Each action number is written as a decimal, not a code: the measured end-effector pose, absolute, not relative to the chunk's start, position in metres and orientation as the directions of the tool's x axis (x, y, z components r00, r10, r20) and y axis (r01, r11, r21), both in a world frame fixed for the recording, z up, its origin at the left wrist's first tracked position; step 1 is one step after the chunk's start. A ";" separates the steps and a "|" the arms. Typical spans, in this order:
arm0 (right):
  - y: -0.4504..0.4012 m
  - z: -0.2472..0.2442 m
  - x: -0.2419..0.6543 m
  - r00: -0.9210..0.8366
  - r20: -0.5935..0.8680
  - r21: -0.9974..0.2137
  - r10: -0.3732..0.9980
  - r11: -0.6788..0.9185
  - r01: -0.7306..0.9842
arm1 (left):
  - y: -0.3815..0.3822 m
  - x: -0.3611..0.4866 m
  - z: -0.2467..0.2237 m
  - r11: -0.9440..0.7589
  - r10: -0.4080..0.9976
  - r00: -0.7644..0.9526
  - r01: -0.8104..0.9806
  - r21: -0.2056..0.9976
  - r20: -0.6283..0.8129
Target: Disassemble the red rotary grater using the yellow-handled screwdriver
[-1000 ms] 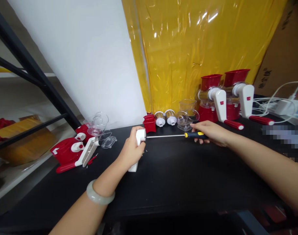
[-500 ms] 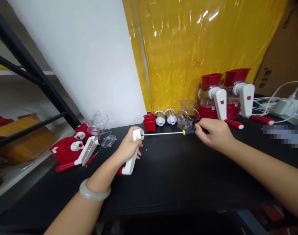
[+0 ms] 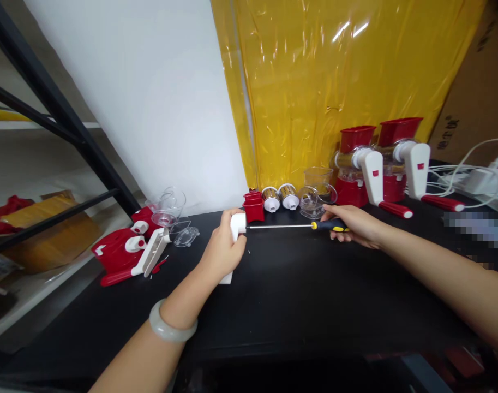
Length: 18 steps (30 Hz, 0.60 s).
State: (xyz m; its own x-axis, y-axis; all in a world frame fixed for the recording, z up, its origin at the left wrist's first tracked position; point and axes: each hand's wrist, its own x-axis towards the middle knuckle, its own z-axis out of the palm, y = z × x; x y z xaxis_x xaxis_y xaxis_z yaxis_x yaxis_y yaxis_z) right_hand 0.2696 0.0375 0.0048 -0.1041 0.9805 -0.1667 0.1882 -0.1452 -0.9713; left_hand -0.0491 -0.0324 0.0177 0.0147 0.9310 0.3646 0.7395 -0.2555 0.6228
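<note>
My left hand [image 3: 225,243] is wrapped round a white crank handle [image 3: 239,222], its round end facing right above the black table [image 3: 298,295]. My right hand [image 3: 349,222] holds a screwdriver [image 3: 333,225] by its blue and yellow grip, fingers along the handle. The long shaft lies level, its tip at the opening of the crank's round end; whether the tip is inside cannot be made out. The crank's lower part is mostly hidden behind my left hand.
Red grater parts [image 3: 117,251] and clear plastic parts [image 3: 171,204] lie at the left. Behind stand a red piece [image 3: 253,207], two grater drums [image 3: 288,196] and clear cups [image 3: 314,199]. Two assembled red graters [image 3: 357,164] and white cables [image 3: 449,177] are at the right.
The crank has turned in my left hand, its red grip now out of sight. My right hand has changed from a fist to a looser hold, showing more of the screwdriver's handle. The view has shifted slightly.
</note>
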 end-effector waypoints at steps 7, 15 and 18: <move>0.025 0.007 0.271 -0.053 0.371 -0.744 0.927 0.331 0.580 | -0.029 -0.046 0.015 -0.122 0.979 -0.061 0.588 0.799 0.195; -0.002 0.017 0.273 -0.174 0.778 -0.372 0.604 0.665 0.647 | -0.030 -0.046 0.032 0.022 0.999 -0.041 0.342 0.939 -0.009; -0.002 0.019 0.276 -0.145 0.779 -0.420 0.610 0.680 0.601 | -0.029 -0.046 0.033 0.052 0.998 0.022 0.301 0.952 -0.062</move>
State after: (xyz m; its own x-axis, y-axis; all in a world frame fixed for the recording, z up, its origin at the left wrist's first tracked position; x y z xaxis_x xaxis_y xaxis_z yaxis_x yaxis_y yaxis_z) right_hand 0.2764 -0.0017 0.0186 -0.1448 0.6098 0.7792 0.6011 0.6798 -0.4202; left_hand -0.0458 -0.0289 0.0331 0.0223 0.9979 -0.0616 0.3006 0.0520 0.9523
